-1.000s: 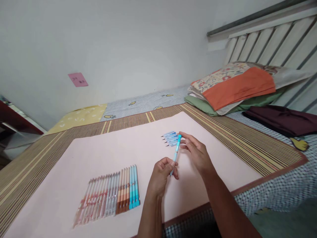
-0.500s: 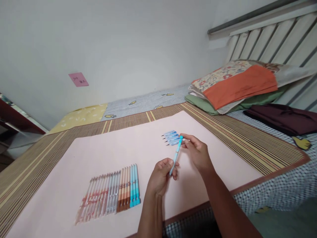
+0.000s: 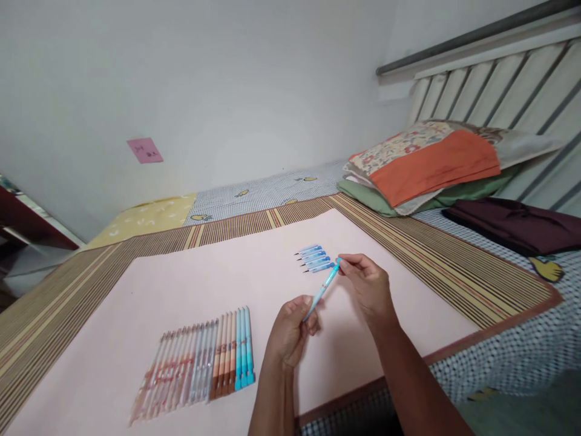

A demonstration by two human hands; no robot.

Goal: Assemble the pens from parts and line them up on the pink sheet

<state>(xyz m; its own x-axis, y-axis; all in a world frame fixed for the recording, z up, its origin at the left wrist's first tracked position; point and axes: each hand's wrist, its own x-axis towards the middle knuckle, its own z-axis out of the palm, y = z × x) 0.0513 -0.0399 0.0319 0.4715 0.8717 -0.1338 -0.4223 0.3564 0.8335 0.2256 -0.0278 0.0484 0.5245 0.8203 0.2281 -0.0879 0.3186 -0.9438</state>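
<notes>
A light-blue pen [image 3: 325, 287] slants between my two hands above the pale pink sheet [image 3: 218, 272]. My left hand [image 3: 294, 324] pinches its lower, paler end. At the bright blue top end, the thumb and fingers of my right hand [image 3: 367, 284] are closed. Just beyond, several short blue pieces with dark pointed tips [image 3: 314, 258] lie side by side on the sheet. To the left of my left hand is a neat row of pens: clear and pinkish ones [image 3: 172, 372], brown-and-peach ones [image 3: 224, 357] and blue ones [image 3: 244, 351] at the right end.
The sheet lies on a striped mat [image 3: 454, 266] over a checked bedcover [image 3: 490, 345]. Folded pillows with an orange band [image 3: 436, 166] and a dark maroon cloth [image 3: 517, 224] are at the right, by a radiator [image 3: 490, 91]. A pink note [image 3: 145, 150] is on the wall.
The pen has tilted further over, its blue top moving right and slightly down with my right hand. My left hand has shifted a little left. The view has moved slightly.
</notes>
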